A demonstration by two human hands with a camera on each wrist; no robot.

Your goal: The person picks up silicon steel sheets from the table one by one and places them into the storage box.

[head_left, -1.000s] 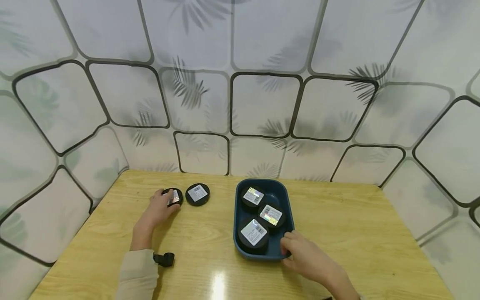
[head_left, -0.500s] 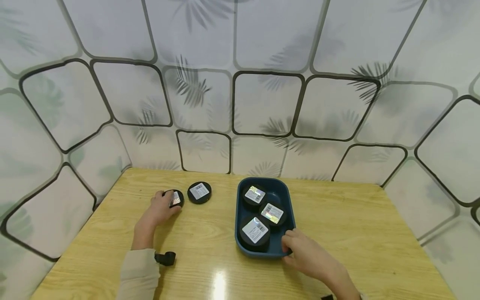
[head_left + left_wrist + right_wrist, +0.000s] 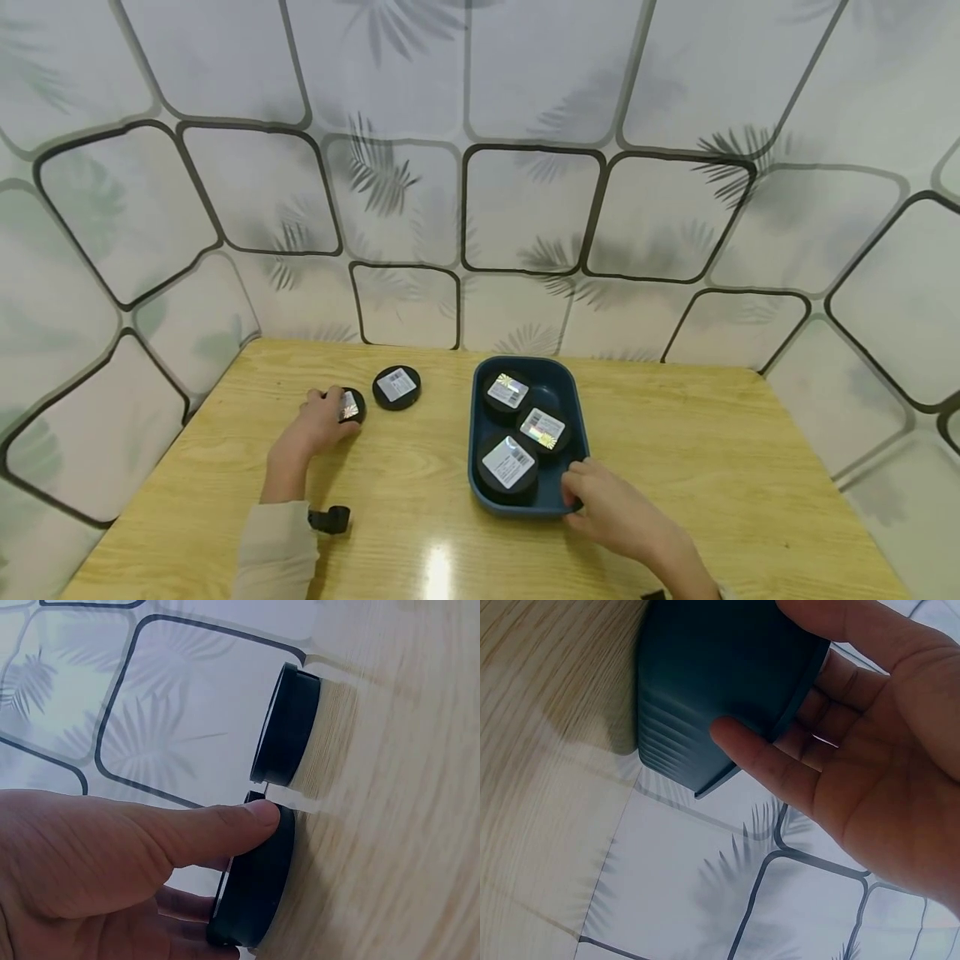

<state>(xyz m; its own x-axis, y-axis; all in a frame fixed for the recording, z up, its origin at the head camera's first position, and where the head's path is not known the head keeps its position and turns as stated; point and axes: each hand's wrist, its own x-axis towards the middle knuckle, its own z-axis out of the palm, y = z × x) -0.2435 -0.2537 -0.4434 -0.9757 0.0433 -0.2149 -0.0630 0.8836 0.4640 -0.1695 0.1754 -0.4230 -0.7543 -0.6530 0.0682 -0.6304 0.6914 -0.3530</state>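
Note:
My left hand [image 3: 317, 425] grips a round black tub [image 3: 351, 407] with a pale label on top, at the left of the table. In the left wrist view the thumb presses the side of this tub [image 3: 259, 881] while the other fingers reach behind it; it appears to stand on the table. Just beyond it, a similar black tub [image 3: 397, 387] sits flat. My right hand [image 3: 618, 510] pinches the near right corner of a dark blue bin [image 3: 553, 385]. From the right wrist view, fingers lie on both sides of the bin's wall [image 3: 705, 682].
Inside the bin are 3 black labelled tubs, one at the far left [image 3: 506, 392], one at the right [image 3: 544, 429] and one nearest me [image 3: 507, 467]. The wooden table [image 3: 405, 483] ends at a patterned wall covering [image 3: 525, 208] behind and at both sides.
My left hand and the tub it grips have shifted slightly towards me, widening the gap to the other tub. The right hand and the bin stay put.

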